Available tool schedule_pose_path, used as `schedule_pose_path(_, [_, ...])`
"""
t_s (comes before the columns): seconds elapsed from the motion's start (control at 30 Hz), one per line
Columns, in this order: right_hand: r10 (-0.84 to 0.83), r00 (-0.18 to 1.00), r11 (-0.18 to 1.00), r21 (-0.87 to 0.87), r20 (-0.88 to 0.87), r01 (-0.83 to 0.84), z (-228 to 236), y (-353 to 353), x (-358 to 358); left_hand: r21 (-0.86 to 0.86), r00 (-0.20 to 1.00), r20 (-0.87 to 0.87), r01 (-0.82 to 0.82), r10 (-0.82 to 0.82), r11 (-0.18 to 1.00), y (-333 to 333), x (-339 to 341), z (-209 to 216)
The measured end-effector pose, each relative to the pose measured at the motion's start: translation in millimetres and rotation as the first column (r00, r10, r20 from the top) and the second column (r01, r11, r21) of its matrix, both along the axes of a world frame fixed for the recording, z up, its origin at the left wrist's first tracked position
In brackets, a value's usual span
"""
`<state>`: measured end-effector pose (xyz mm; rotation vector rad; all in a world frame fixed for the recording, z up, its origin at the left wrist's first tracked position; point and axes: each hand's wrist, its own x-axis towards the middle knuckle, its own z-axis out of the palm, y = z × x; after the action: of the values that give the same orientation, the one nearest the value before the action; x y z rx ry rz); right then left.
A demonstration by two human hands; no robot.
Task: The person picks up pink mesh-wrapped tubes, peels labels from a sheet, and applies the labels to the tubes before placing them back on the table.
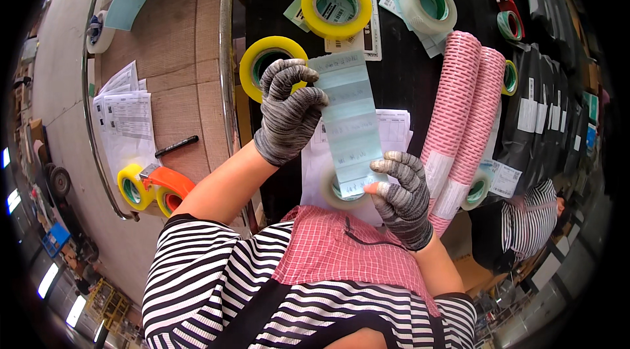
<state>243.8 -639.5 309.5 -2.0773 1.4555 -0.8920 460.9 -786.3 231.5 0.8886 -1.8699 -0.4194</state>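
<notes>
Left hand (287, 113) pinches the blue strip (351, 116) near its far end, right hand (403, 201) its near corner.

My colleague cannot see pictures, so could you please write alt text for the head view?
A person's gray-gloved left hand and right hand hold a creased pale-blue strip by its upper-left edge and lower-right corner respectively, over a black table. Nearby lie yellow and clear tape rolls, white papers and two pink-patterned rolls.

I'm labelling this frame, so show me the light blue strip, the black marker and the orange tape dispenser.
light blue strip (352, 111): head view, middle of its face
black marker (176, 146): head view, its barrel
orange tape dispenser (170, 178): head view, its orange body
</notes>
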Motion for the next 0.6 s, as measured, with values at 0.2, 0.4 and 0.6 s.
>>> schedule_pose_path(0.2, [-0.002, 1.0, 1.0, 0.016, 0.027, 0.002, 0.7, -0.8, 1.1, 0.009, 1.0, 0.026, 0.004, -0.004, 1.0, -1.1, 1.1, 5.9])
schedule_pose_path(0.4, [0.001, 1.0, 1.0, 0.024, 0.013, -0.001, -0.2, -0.9, -0.5, 0.017, 0.999, 0.041, 0.017, -0.017, 1.0, -1.9, 0.8, 4.6])
schedule_pose_path(0.6, [-0.012, 1.0, 1.0, 0.024, 0.016, 0.012, -0.8, -0.5, -0.7, 0.03, 0.998, 0.056, 0.029, -0.031, 0.999, -2.5, 1.2, 4.3])
